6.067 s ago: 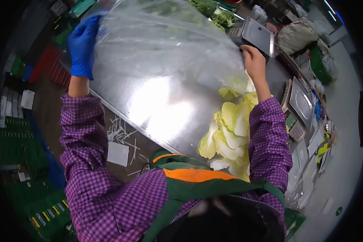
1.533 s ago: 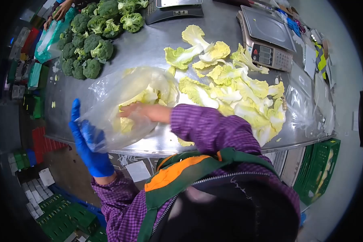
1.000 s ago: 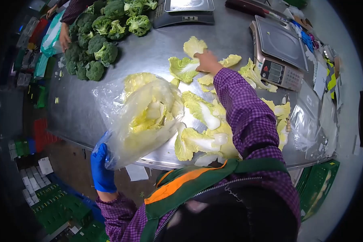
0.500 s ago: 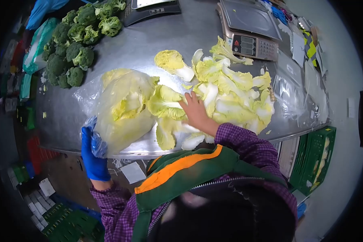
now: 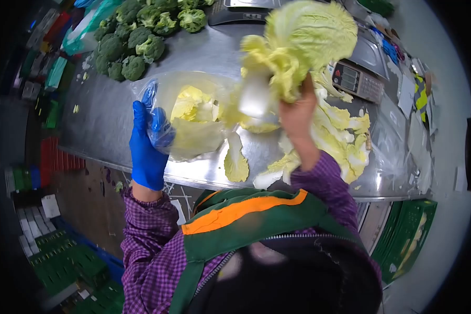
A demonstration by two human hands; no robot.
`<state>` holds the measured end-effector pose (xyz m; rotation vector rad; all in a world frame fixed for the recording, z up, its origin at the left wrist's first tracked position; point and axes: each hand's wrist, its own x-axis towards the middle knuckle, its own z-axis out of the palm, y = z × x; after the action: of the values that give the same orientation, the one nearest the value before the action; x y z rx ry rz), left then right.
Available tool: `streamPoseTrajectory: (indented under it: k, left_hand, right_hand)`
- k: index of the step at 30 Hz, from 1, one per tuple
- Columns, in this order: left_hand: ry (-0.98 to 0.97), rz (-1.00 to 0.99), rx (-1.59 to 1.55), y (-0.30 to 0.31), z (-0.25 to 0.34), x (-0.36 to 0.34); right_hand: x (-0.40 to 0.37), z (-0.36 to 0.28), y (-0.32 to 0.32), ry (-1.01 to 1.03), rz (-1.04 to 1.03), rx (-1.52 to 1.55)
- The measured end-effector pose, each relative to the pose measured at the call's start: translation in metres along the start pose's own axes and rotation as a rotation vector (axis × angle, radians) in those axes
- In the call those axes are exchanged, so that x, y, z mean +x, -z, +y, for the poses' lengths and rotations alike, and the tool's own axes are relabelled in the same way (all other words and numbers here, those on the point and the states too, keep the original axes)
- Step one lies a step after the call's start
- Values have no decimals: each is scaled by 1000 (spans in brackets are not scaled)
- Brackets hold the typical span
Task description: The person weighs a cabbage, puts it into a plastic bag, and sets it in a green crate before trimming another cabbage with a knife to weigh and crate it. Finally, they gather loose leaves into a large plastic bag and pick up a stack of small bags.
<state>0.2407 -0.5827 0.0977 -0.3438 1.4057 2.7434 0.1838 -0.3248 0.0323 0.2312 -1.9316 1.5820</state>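
Table (image 5: 94, 125); bag (image 5: 199, 138) in left hand (image 5: 149, 149), leaves (image 5: 311, 36) seemingly right (image 5: 298, 115).

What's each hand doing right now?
Left hand: gloved, closed on the clear plastic bag.
Right hand: bare, closed on a bunch of cabbage leaves, raised over the table.

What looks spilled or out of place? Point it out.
Small pale scraps lie loose on the metal table beside the broccoli, and a white sheet lies on the floor; both look like stray litter.
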Motion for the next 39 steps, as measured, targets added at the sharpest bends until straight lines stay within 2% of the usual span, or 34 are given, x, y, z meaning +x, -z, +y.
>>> streamPoseTrajectory:
  k: [1,2,3,4,5,6,7,8,9,11,12,14,15,17,18,19,20,21,23,25,27,29,30,31,32,33,34,36,37,38,39]
  left_hand:
    - [15,-22,1,5,-1,4]
    - [6,-149,-64,16,-3,11]
    - [6,-279,-130,18,-7,17]
    - [-41,0,-84,1,-1,15]
    - [-149,253,-79,-34,8,12]
    - [-204,347,-53,-44,18,8]
    - [-122,-568,-246,46,36,30]
    - [-142,-339,-311,45,43,25]
    - [-125,-357,-310,46,42,21]
    - [-186,-96,-64,52,40,15]
    - [-179,-100,-67,59,39,16]
    - [-227,-200,-55,74,39,16]
    - [-223,-192,-58,66,36,12]
    - [-266,162,-13,38,30,4]
    - [-262,163,-15,45,28,5]
    - [-195,-96,-90,59,25,9]
    - [-128,-359,-166,65,23,13]
    - [-129,-367,-165,51,20,11]
    - [-209,80,44,16,12,2]
    - [-211,22,99,24,9,5]
    - [-225,-37,143,22,9,6]
    - [-186,-16,22,14,11,1]
    - [-195,-12,24,17,14,2]
    - [-189,-84,-8,22,17,4]
    - [-183,-152,-42,25,18,4]
    - [-188,-138,-44,26,18,3]
    - [-178,-135,-65,24,19,4]
    - [-189,-128,-90,23,20,10]
    - [-148,-242,-161,26,18,15]
    - [-110,-353,-227,29,17,19]
    - [-143,-335,-226,28,15,22]
  right_hand:
    - [-3,-7,-18,150,44,-44]
    - [-19,1,-50,21,40,192]
    - [-33,5,-76,113,-2,137]
    - [-57,42,-113,350,-55,-75]
    - [-56,28,-120,378,-276,120]
    - [-70,30,-134,322,-471,35]
    - [-82,44,-148,341,-637,6]
    - [-99,69,-166,212,-979,-274]
    - [-104,68,-159,201,-962,-288]
    - [-114,64,-139,88,-987,-167]
    - [-89,49,-117,14,-1095,-143]
    - [-65,56,-48,-49,-897,20]
    - [-53,64,-3,-244,-761,-1]
    - [-31,115,88,-347,-499,-502]
    - [-22,132,135,-367,-424,-754]
    - [-18,146,173,-504,-529,-1091]
    - [-20,157,194,-890,-709,-1015]
    - [-29,152,193,-889,-700,-1014]
    - [-64,128,177,-663,-908,-1087]
    - [-96,115,159,-357,-973,-1183]
    - [-108,112,148,-344,-941,-1194]
    - [-115,127,143,-428,-885,-1016]
    - [-107,120,140,-491,-761,-889]
    - [-93,110,139,-482,-766,-885]
    - [-76,99,141,-508,-648,-806]
    - [-63,87,143,-536,-535,-724]
    - [-52,77,143,-530,-548,-719]
    - [-26,58,139,-479,-287,-414]
    - [-15,47,133,-461,-303,-404]
    - [-9,34,125,-414,-199,-271]
    - [-5,26,115,-368,-103,-132]
